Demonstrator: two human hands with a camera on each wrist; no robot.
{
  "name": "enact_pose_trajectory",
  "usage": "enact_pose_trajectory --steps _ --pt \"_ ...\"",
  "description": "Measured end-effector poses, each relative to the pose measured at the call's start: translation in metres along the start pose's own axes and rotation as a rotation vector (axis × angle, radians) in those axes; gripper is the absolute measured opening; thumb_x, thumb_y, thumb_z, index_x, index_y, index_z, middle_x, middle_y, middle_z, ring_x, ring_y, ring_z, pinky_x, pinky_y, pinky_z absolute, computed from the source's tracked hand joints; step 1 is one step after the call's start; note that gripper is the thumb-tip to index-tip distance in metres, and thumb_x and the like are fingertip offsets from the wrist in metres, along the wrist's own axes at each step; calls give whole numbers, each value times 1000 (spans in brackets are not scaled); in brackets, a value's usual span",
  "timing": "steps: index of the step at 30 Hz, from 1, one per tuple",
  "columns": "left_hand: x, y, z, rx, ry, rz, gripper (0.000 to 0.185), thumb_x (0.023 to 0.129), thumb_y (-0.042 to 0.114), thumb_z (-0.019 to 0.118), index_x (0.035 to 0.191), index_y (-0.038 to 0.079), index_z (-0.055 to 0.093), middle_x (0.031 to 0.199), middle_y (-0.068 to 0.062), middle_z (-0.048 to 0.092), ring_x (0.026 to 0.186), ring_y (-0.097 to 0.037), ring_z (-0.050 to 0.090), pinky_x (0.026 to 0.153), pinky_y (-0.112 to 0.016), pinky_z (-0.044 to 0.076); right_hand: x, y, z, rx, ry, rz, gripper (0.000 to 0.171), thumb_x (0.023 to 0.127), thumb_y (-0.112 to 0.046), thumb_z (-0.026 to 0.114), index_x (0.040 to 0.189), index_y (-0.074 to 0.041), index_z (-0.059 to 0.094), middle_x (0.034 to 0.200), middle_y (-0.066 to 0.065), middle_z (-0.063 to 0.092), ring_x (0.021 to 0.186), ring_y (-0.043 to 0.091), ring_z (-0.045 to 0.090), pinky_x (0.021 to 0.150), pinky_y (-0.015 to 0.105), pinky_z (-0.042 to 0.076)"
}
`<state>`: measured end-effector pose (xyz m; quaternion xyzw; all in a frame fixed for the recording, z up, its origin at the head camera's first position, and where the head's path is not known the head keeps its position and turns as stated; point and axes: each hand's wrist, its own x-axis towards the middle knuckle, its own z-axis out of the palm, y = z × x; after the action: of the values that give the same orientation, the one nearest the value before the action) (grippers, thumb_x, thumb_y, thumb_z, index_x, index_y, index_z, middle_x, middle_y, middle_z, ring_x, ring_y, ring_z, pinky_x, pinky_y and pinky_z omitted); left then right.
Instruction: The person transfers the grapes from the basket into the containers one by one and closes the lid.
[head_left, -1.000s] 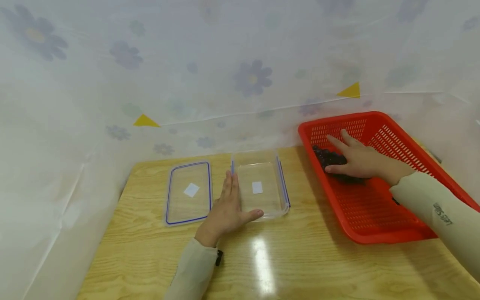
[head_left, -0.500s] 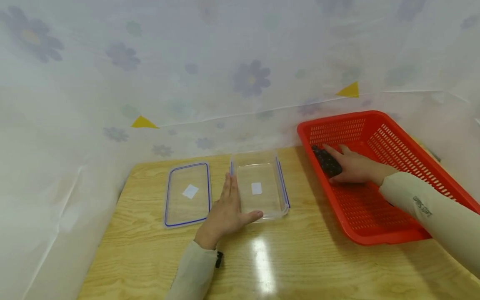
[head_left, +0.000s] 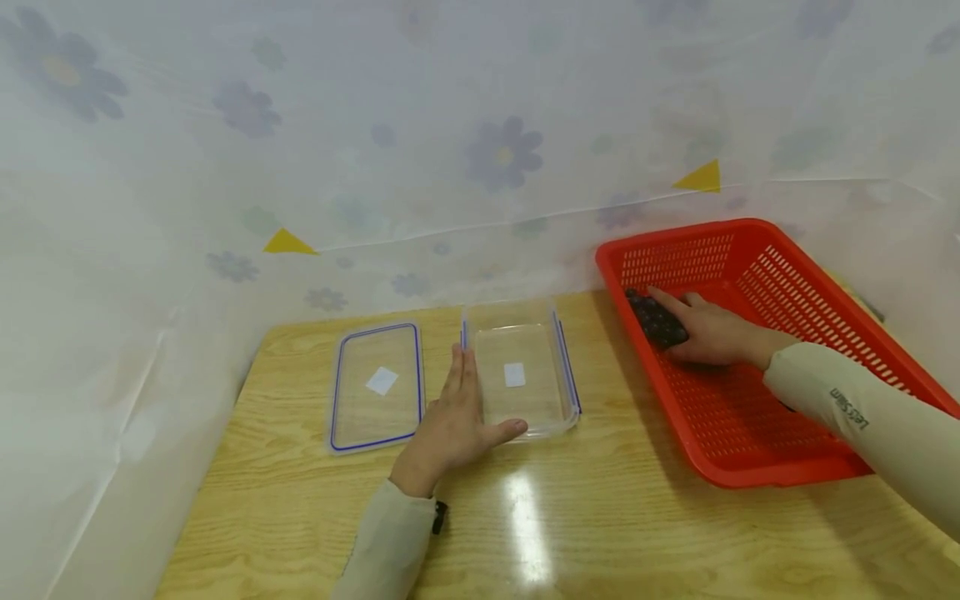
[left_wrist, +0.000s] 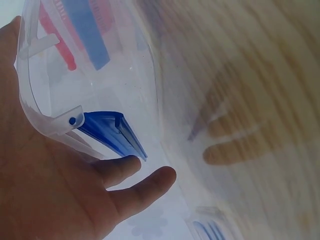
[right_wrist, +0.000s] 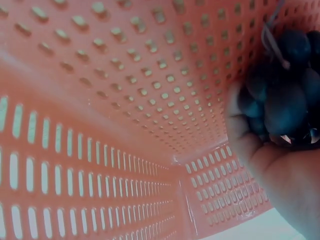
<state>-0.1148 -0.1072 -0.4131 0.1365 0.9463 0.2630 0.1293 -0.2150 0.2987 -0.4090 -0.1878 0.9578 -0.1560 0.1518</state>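
Note:
My right hand reaches into the red basket and grips a bunch of dark grapes by the basket's left wall. In the right wrist view the fingers curl round the grapes, and a thin stem sticks out at the top. My left hand lies along the left side of a clear plastic container, its fingers straight and its thumb at the front edge. A blue latch of the container shows above those fingers in the left wrist view.
Left of the container, a clear lid with a blue seal lies flat on the wooden table. Behind the table hangs a flower-patterned sheet with yellow triangles on it. The basket's raised, slotted walls surround the right hand.
My right hand has lowered from spread fingers above the grapes, and its fingers have closed round the bunch. The left hand and container have stayed in place.

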Motion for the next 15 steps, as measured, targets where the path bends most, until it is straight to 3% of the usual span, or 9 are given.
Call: enact_pose_trajectory --steps 7,15 --pt "1 -1 2 -16 -7 0 127 85 69 68 158 12 -19 162 -7 -27 146 -44 21 100 -54 46 2 -1 1 -34 -7 35 97 85 -18 76 162 -16 17 130 32 45 76 28 55 67 46 52" --pt "3 1 1 -32 -11 10 127 85 68 68 156 13 -21 161 -5 -28 149 -39 11 109 -53 38 3 2 -1 -91 4 43 92 85 -18 77 161 -16 25 127 24 56 74 24 52 63 41 51"
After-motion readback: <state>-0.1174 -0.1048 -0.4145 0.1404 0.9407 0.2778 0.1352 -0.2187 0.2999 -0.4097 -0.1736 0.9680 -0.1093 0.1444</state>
